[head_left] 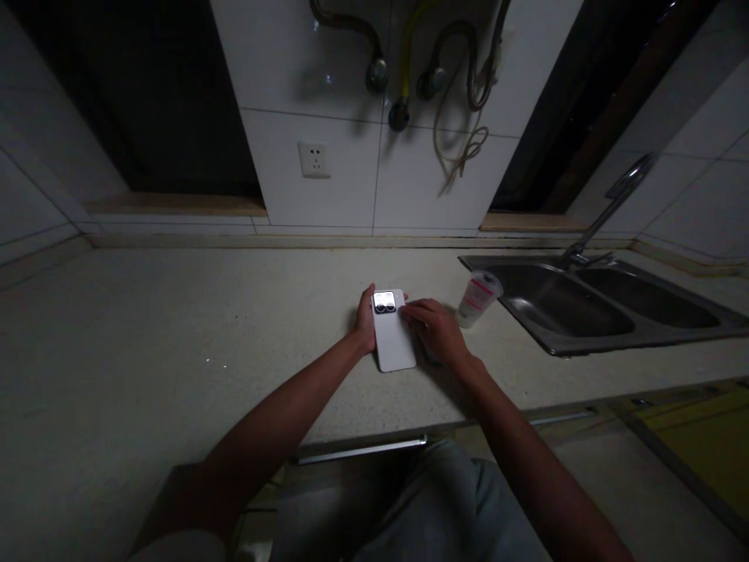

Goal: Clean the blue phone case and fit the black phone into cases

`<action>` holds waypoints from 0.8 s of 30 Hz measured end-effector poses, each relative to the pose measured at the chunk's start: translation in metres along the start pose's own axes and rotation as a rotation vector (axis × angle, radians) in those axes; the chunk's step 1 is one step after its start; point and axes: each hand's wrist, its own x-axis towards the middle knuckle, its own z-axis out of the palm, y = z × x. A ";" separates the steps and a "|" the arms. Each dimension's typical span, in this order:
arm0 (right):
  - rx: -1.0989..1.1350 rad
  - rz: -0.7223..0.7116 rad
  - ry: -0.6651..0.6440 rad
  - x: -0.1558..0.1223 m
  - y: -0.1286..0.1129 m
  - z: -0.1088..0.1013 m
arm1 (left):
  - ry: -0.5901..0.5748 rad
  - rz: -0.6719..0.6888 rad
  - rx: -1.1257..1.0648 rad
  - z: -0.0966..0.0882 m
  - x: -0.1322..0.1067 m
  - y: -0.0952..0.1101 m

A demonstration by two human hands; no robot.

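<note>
Phone (393, 336) screen side hidden from view, cup (477, 298) label too small to read, hoses (409, 55) cut off by top edge

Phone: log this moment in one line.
phone: back up | left hand: holds its left edge | right hand: fingers on its right edge | cup: beside sink

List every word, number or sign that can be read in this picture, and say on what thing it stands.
No text can be read.
cup beside the sink: red label, print too blurred to read.
phone, between left hand and right hand: no writing shows on its back.
wall socket: no readable mark.
</note>
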 end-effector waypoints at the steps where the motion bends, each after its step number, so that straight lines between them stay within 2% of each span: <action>1: -0.004 -0.016 0.003 0.001 -0.001 0.001 | -0.011 -0.004 -0.007 -0.001 0.000 0.000; 7: 0.088 -0.117 -0.010 -0.017 -0.013 0.008 | -0.107 0.010 -0.069 0.001 -0.003 0.001; 12: 0.116 -0.065 0.121 -0.029 -0.018 0.003 | -0.133 0.040 -0.037 0.003 -0.005 0.002; 16: 0.090 0.058 0.208 -0.020 -0.017 -0.003 | -0.142 0.044 -0.027 0.003 -0.005 0.002; 20: 0.064 0.176 0.190 -0.002 -0.014 -0.003 | -0.122 0.017 -0.035 0.007 -0.008 0.002; 24: 0.042 0.232 0.183 0.012 -0.014 0.002 | -0.083 0.030 -0.053 0.008 -0.009 0.003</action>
